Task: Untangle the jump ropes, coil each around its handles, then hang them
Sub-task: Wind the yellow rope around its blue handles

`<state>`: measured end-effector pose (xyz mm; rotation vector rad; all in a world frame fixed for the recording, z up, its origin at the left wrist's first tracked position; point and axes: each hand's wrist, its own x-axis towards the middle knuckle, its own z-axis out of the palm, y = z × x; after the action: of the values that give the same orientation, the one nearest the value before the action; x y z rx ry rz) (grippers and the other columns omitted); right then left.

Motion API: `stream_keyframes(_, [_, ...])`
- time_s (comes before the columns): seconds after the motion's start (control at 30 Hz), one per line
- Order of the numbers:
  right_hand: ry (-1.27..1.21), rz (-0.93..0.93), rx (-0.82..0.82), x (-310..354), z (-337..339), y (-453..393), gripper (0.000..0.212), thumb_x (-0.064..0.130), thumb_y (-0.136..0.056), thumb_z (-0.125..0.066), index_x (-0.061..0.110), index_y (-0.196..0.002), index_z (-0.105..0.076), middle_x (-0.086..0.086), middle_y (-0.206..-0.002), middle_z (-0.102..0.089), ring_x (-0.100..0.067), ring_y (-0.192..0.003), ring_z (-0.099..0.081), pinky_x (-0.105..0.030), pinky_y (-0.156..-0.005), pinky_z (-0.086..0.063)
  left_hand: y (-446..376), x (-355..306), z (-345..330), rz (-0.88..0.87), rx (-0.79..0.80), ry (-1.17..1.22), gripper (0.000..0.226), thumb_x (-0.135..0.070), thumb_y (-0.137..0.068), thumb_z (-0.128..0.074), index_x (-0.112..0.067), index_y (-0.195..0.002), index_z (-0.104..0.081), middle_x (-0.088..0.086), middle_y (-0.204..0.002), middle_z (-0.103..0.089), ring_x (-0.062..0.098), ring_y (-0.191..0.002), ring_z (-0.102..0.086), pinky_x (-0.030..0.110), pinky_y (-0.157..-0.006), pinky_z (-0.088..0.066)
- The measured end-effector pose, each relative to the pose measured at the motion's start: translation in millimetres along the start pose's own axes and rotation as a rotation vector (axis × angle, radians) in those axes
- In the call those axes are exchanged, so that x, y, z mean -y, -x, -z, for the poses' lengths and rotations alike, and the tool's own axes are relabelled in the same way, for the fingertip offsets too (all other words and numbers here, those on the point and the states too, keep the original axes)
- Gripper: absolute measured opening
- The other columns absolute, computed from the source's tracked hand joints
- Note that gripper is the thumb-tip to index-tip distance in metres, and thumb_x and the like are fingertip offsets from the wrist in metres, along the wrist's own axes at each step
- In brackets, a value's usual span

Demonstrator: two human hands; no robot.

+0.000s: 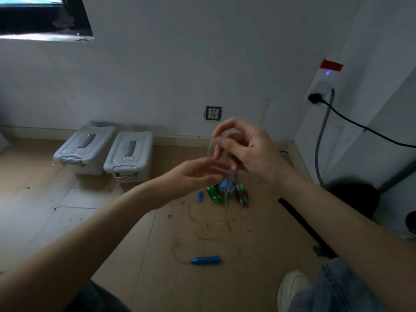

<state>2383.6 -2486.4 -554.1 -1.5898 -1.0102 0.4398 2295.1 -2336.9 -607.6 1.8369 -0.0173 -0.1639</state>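
My right hand [245,149] is raised and pinches a thin pale yellowish rope [210,149] between thumb and forefinger; the rope hangs down to loose loops on the floor [216,224]. My left hand [198,172] reaches toward it with fingers straight, holding nothing. One blue handle [206,260] lies on the floor at the rope's end. Another blue handle [224,185] hangs below my hands beside a blue-and-white braided rope [233,176]. Green handles [213,194] and red-and-green handles [242,194] lie behind it.
Two grey lidded plastic boxes [105,152] stand against the wall at left. A wall socket [213,113] is behind my hands. A power strip with a black cable [324,86] hangs at right. A black strip [301,224] lies on the floor near my knee and shoe.
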Motion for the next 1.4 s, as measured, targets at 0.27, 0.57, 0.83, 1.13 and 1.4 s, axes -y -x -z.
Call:
stream_keyframes(0.27, [0.273,-0.311,-0.201,-16.8,29.9,5.5,0.022,0.016,-0.091,-0.054,0.016,-0.113,-0.053,0.001,-0.093,-0.067,-0.007,-0.060,-0.053,-0.017,-0.053,-0.046,3.8,-1.8,2.9,0.218,-0.014,-0.177,0.020,-0.020,-0.093,-0.046,-0.022,-0.083,-0.064,-0.012,-0.069,-0.065,-0.004,-0.050,-0.051,0.011,-0.048,-0.042])
stream_keyframes(0.57, [-0.110,-0.434,0.286,-25.9,-9.0,18.5,0.043,0.031,-0.071,-0.070,0.024,-0.113,-0.062,0.013,-0.117,-0.063,-0.004,-0.107,-0.060,-0.026,-0.086,-0.051,9.4,-48.8,3.9,-0.029,-0.326,0.131,0.018,-0.028,-0.087,-0.053,-0.020,-0.088,-0.069,-0.008,-0.081,-0.071,0.002,-0.041,-0.040,0.012,-0.039,-0.035])
stream_keyframes(0.83, [0.439,-0.480,0.366,-36.5,-11.8,19.9,0.015,0.022,-0.093,-0.053,0.015,-0.085,-0.063,-0.002,-0.083,-0.069,-0.010,-0.066,-0.064,-0.019,-0.055,-0.051,15.9,-34.3,28.1,0.016,-0.571,0.120,0.021,-0.029,-0.089,-0.055,-0.018,-0.083,-0.072,-0.007,-0.066,-0.063,0.002,-0.040,-0.040,0.012,-0.038,-0.036])
stream_keyframes(1.13, [-0.380,-0.192,0.122,-9.6,-0.6,7.5,0.024,0.011,-0.096,-0.043,-0.001,-0.087,-0.061,-0.013,-0.083,-0.070,-0.019,-0.073,-0.068,-0.021,-0.065,-0.054,12.9,-3.6,-12.0,0.340,0.027,0.018,0.037,-0.035,-0.079,-0.060,-0.020,-0.113,-0.059,-0.002,-0.119,-0.062,0.011,-0.107,-0.058,0.029,-0.097,-0.043])
stream_keyframes(1.4, [-0.284,-0.422,-0.043,-14.1,36.9,10.7,0.031,0.036,-0.087,-0.053,0.008,-0.098,-0.059,-0.008,-0.095,-0.069,-0.020,-0.080,-0.069,-0.024,-0.064,-0.056,17.3,-17.9,-2.5,0.218,0.053,0.498,0.028,-0.033,-0.088,-0.044,-0.017,-0.081,-0.066,-0.002,-0.076,-0.064,0.011,-0.072,-0.064,0.028,-0.075,-0.054])
